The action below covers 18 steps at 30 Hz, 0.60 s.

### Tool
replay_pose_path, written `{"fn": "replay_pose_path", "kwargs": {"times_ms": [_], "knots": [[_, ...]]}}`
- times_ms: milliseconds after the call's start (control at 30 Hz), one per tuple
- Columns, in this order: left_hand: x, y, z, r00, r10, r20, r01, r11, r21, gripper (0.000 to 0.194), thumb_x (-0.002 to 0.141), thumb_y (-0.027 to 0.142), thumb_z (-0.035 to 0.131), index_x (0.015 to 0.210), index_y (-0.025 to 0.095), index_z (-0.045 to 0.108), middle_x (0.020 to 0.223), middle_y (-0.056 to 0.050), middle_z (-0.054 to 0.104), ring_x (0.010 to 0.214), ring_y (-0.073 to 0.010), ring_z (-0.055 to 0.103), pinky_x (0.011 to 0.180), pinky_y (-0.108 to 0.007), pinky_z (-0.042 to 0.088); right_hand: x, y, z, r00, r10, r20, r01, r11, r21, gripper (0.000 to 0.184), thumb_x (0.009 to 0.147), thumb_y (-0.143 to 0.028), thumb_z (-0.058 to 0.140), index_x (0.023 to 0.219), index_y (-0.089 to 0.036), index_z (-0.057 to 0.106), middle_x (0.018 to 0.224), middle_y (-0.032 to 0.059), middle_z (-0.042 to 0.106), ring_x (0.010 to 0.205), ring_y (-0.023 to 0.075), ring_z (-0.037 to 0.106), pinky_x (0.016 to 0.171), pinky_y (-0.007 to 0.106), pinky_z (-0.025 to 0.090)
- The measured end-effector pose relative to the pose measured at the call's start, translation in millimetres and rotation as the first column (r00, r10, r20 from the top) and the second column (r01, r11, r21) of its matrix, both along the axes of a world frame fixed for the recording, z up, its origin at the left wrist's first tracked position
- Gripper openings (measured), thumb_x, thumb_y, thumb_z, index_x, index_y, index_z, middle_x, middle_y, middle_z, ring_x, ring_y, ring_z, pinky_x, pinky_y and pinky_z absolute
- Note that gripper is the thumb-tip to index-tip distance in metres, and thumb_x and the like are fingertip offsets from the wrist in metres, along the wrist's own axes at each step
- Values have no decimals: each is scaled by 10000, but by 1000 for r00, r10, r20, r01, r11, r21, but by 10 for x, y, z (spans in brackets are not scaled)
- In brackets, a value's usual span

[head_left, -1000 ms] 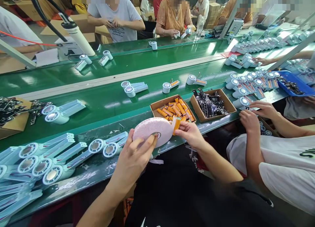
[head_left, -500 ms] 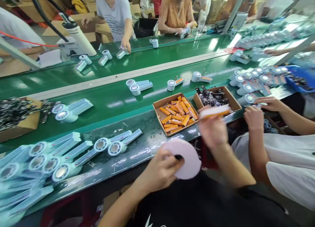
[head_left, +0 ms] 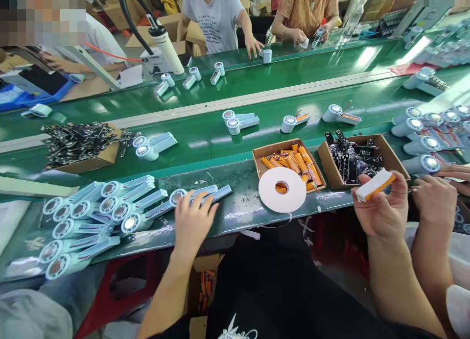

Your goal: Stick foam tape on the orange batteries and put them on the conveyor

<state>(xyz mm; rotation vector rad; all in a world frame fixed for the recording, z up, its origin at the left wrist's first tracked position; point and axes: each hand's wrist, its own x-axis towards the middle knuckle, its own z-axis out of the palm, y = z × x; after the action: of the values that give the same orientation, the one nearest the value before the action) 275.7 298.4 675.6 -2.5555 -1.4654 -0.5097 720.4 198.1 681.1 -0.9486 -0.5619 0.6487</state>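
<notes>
My left hand (head_left: 193, 219) reaches over the nearest light-blue handheld-fan housing (head_left: 177, 197), fingers spread; whether it touches the housing I cannot tell. A second housing handle (head_left: 222, 193) sticks out past my fingers. In my right hand (head_left: 385, 214) an orange battery with a white strip on it (head_left: 375, 185) is pinched between thumb and fingers. A roll of white tape (head_left: 268, 189) leans on the front edge of a cardboard box (head_left: 258, 157) of orange batteries (head_left: 293, 161), its loose end trailing over the bench edge.
Several housings (head_left: 79, 231) are clustered at the left. Circuit boards fill one box (head_left: 389, 156) at the right and another (head_left: 95, 158) at the left. Fan parts (head_left: 235, 126) stand on the green conveyor (head_left: 198, 148). A co-worker's hands (head_left: 435, 194) are close beside my right hand.
My left hand has let go of the tape roll, now against the battery box, and moved left to the housings. My right hand has moved right and lower with the battery. The view has shifted left.
</notes>
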Motion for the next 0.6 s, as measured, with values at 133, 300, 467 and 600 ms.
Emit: {"fn": "replay_pose_path", "kwargs": {"times_ms": [133,300,467,600], "knots": [[-241,-9,54,988,-97,-119,95,995,-23,267,959,126,569,1091,239,772,1224,-121,726,1242,-360,601,1018,-546,521,88,-154,-171,1000,-12,-9,11,995,-99,568,647,-332,982,1151,-409,731,970,-15,827,900,213,813,710,309,664],[329,837,417,957,-263,-119,260,965,-46,399,904,58,512,1163,229,762,1276,-142,663,1290,-360,518,1086,-551,475,-69,148,-9,994,48,102,-40,996,-78,561,690,-347,959,1183,-368,692,957,17,835,934,285,820,711,382,677],[1077,2252,410,946,-273,-176,194,910,-367,249,811,56,571,914,165,771,1351,-170,611,1314,-356,458,1111,-487,425,-263,1016,378,958,148,244,-167,984,57,480,679,-382,965,1052,-308,672,884,-22,819,836,241,820,732,371,685],[1205,2765,240,947,-282,-156,175,856,-487,107,756,164,705,839,198,763,1177,-107,725,1155,-276,576,1024,-345,463,-489,1767,507,861,324,393,-325,943,-67,530,703,-370,927,1154,-271,668,897,-6,817,838,220,805,772,357,668]]}}
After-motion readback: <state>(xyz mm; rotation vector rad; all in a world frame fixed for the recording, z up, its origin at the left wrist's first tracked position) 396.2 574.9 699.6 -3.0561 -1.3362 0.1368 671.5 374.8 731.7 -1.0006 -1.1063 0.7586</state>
